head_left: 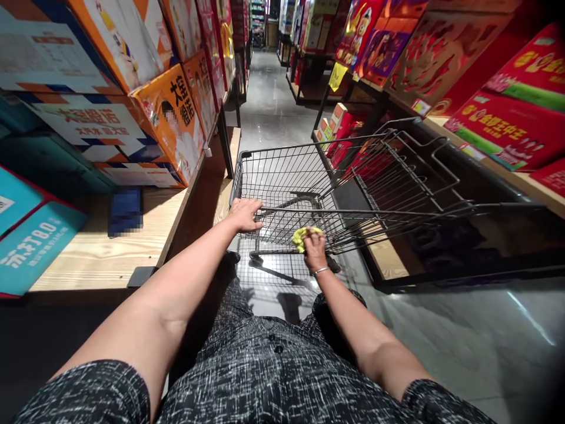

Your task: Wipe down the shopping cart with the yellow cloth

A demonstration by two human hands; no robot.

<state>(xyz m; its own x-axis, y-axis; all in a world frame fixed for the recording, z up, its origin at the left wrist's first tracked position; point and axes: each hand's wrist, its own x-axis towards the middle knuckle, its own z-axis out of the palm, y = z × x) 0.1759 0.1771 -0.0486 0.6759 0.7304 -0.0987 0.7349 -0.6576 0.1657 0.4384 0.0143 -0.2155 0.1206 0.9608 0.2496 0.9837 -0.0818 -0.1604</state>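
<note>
A dark wire shopping cart point(282, 176) stands across the aisle in front of me, turned with its long side toward the right. My left hand point(244, 214) grips the cart's top rim at the near left corner, thumb and fingers around the wire. Lower down, my right hand point(315, 252) is closed on a crumpled yellow cloth point(301, 238) and holds it at the near wire side of the basket. Whether the cloth presses on the wires cannot be made out. No goods show in the basket.
Orange-and-white cartons point(172, 123) are stacked on the left wooden shelf point(88, 262), near a turquoise box point(39, 235). Red gift boxes point(507, 126) line the right shelf, close to the cart. A grey tiled floor point(265, 94) runs down the aisle between the shelves.
</note>
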